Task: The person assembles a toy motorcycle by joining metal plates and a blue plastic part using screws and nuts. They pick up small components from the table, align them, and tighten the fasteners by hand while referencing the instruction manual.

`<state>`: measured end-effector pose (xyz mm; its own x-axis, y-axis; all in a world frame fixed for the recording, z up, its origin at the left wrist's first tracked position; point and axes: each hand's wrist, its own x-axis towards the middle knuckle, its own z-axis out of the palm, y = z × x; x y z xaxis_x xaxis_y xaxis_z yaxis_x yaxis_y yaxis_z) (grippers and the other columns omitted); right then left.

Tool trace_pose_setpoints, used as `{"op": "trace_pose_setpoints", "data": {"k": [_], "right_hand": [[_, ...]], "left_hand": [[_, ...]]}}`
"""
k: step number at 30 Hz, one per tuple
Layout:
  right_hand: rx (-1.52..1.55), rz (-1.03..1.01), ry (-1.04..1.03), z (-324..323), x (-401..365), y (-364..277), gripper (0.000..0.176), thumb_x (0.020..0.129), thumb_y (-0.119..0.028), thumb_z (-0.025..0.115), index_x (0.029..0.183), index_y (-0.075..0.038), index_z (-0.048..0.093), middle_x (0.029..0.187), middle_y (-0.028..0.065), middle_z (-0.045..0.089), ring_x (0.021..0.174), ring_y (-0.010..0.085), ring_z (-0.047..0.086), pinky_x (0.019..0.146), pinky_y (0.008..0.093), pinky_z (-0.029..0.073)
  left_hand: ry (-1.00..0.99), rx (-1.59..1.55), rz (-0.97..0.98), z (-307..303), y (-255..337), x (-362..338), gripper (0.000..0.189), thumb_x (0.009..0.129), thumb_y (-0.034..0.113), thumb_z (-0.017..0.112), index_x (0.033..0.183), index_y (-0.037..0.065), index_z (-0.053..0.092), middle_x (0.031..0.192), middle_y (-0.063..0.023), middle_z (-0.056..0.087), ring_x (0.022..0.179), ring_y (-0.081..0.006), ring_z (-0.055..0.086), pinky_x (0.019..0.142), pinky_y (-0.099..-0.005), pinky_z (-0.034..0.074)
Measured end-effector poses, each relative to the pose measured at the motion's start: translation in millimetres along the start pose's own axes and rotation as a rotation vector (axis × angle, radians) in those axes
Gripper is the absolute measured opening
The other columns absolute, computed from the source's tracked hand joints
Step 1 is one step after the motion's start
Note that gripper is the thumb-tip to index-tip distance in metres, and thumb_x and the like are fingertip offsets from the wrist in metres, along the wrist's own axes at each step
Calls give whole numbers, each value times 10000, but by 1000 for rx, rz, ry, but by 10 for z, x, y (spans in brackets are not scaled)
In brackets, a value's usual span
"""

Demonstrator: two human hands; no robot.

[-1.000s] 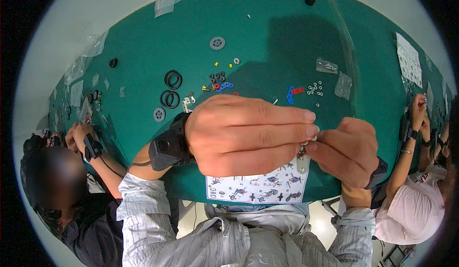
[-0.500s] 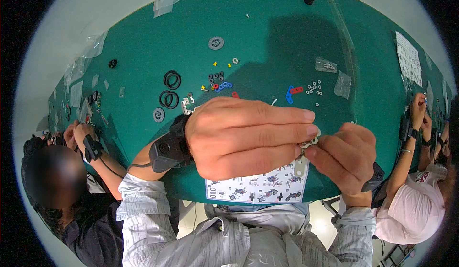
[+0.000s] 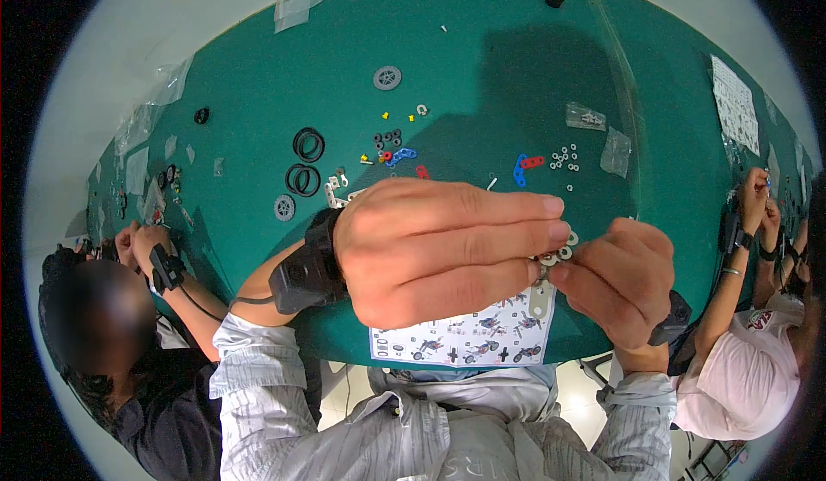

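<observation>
Fingertip to fingertip, my left hand (image 3: 443, 253) and my right hand (image 3: 621, 276) are closed on a small white assembly of perforated parts (image 3: 565, 252). Its rounded, holed ends show between the fingers; the rest is covered. A pale flat strip with a hole (image 3: 539, 302) hangs below the fingertips, seemingly part of the same assembly. Under my hands lies a printed instruction sheet (image 3: 456, 343), partly hidden. Just beyond my left hand are white angled pieces (image 3: 334, 192) and a red piece (image 3: 422, 172).
Black rubber tyres (image 3: 308, 144), a grey wheel (image 3: 387, 77), another grey wheel (image 3: 285, 207), blue links (image 3: 520, 171), a red link (image 3: 533, 162) and small white rings (image 3: 565, 157) lie on the green table (image 3: 490, 68). A clear bag (image 3: 616, 153) lies right. People sit on both sides.
My hands stay almost in place. The fingers have shifted slightly, and more of the white perforated parts shows between them.
</observation>
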<state>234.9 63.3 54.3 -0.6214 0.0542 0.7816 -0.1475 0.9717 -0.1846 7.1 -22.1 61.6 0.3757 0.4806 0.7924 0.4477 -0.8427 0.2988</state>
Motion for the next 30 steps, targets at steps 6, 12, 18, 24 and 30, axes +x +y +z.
{"op": "trace_pose_setpoints", "data": {"k": [6, 12, 18, 24, 30], "right_hand": [[-43, -1, -20, -31, 4, -16, 350, 615, -159, 724, 954, -81, 758, 904, 34, 673, 644, 151, 551, 573, 294, 398], [-34, -23, 28, 10, 13, 4, 371, 598, -168, 722, 955, -74, 759, 903, 38, 672, 648, 158, 547, 569, 299, 408], [90, -55, 31, 47, 38, 124, 377, 582, -134, 733, 950, -55, 758, 893, 83, 670, 586, 163, 540, 464, 282, 380], [151, -8, 64, 93, 3, 149, 357, 571, -78, 795, 925, -63, 752, 898, 88, 680, 582, 187, 588, 455, 303, 428], [350, 261, -18, 30, 96, 107, 276, 651, -20, 852, 879, -72, 706, 856, 75, 658, 637, 212, 630, 530, 300, 484]], "left_hand": [[67, 115, 99, 63, -18, 5, 119, 807, 41, 675, 883, -49, 695, 976, -225, 734, 917, -342, 738, 708, -343, 625], [81, 139, 156, 73, -51, -18, 158, 744, 65, 682, 855, -47, 690, 1033, -243, 710, 951, -338, 719, 781, -358, 626], [62, 32, 73, 65, -68, -41, 143, 801, 48, 701, 917, -27, 666, 1023, -260, 718, 859, -354, 744, 657, -354, 618], [53, -48, 44, 78, -104, -90, 195, 847, 74, 753, 975, -17, 638, 1044, -250, 718, 843, -334, 748, 637, -340, 608], [87, -120, -37, 76, -118, -97, 350, 755, 27, 822, 1039, 35, 619, 1022, -220, 731, 819, -287, 752, 598, -324, 598]]}}
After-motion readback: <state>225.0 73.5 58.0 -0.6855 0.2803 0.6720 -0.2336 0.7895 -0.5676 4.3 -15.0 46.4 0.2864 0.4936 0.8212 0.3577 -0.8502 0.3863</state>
